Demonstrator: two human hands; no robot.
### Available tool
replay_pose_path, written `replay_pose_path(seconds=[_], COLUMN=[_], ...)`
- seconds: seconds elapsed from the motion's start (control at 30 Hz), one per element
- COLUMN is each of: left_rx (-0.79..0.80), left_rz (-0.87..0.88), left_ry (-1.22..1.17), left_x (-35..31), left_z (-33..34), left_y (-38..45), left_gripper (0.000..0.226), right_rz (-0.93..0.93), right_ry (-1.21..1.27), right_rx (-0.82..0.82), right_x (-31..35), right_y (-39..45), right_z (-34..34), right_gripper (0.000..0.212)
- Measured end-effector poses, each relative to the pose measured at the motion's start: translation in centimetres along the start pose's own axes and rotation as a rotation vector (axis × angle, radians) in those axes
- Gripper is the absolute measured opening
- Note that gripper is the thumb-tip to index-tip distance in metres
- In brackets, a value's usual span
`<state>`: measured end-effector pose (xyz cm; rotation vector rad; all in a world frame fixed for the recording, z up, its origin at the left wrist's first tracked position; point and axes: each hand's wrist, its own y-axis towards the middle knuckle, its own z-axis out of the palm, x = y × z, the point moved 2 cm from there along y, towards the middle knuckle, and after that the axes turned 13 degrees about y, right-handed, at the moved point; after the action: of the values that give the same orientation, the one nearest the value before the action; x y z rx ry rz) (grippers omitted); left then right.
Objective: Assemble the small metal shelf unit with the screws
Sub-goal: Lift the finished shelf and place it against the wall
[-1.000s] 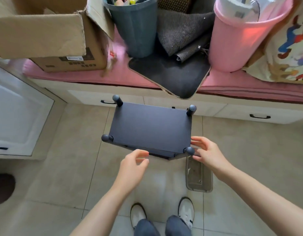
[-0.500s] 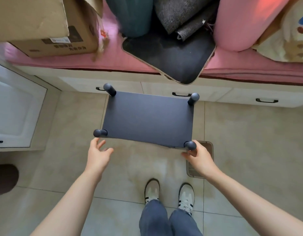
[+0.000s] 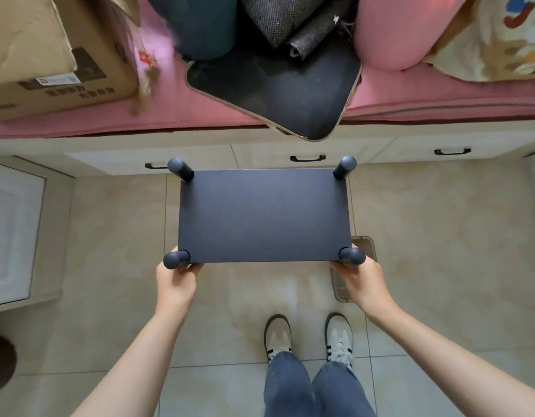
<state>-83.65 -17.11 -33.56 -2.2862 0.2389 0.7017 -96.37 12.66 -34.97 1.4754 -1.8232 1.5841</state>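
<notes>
Now both hands (image 3: 360, 278) gripping shelf (image 3: 263, 215).

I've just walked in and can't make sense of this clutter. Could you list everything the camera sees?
shelf unit: one, dark navy, four round-capped posts, held over the floor
cardboard box: one, brown, on the pink bench, left
bin: one, dark teal, on the bench
grey mat: one, rolled, on the bench
black board: one, overhanging the bench edge
pink tub: one, on the bench, right
clear tray: one, on the floor by the right hand
shoes: two, white
left hand: grips near-left corner
right hand: grips near-right corner
</notes>
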Motion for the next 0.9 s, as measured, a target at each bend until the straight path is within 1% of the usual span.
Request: replay_pose_path(seconds=[0.07,0.13,0.2,0.27,0.37,0.43,0.53,0.7,0.8,0.9], left_rx=[0.009,0.002,-0.022,-0.039,-0.039,-0.023,-0.013,0.016,0.033,0.070], left_rz=[0.024,0.046,0.079,0.106,0.124,0.137,0.192,0.322,0.401,0.441], left_ry=[-0.020,-0.025,0.019,0.053,0.062,0.071,0.086,0.092,0.060,0.047], left_x=[-0.5,-1.0,-1.5,-1.7,-2.0,-2.6,-4.4,-9.3,-12.4,-14.5], left_z=[-0.2,-0.5,-1.0,-1.8,-3.3,-4.7,-7.0,-10.7,-12.0,-12.5], left_y=[-0.3,-0.7,-1.2,-2.0,-3.7,-5.2,-7.8,-12.5,-15.7,-19.1], left_gripper=[0.038,0.027,0.021,0.021,0.024,0.027,0.026,0.023,0.015,0.016], right_rz=[-0.006,-0.020,-0.010,-0.009,-0.013,-0.014,-0.012,-0.079,-0.123,-0.172], right_ry=[0.001,-0.021,-0.016,0.012,0.087,0.106,0.125,0.266,0.299,0.293], right_rx=[-0.030,-0.058,-0.055,-0.045,-0.039,-0.043,-0.059,-0.084,-0.091,-0.116], right_x=[-0.1,0.1,0.6,1.2,2.3,3.4,5.7,11.7,14.9,16.7], right_y=[0.1,0.2,-0.1,-0.8,-3.0,-4.8,-7.7,-12.5,-15.2,-17.9], right_z=[0.1,0.1,-0.2,-0.5,-1.3,-1.9,-3.4,-7.2,-10.0,-13.0], right_gripper=[0.025,0.028,0.023,0.022,0.027,0.027,0.021,0.010,0.022,0.029])
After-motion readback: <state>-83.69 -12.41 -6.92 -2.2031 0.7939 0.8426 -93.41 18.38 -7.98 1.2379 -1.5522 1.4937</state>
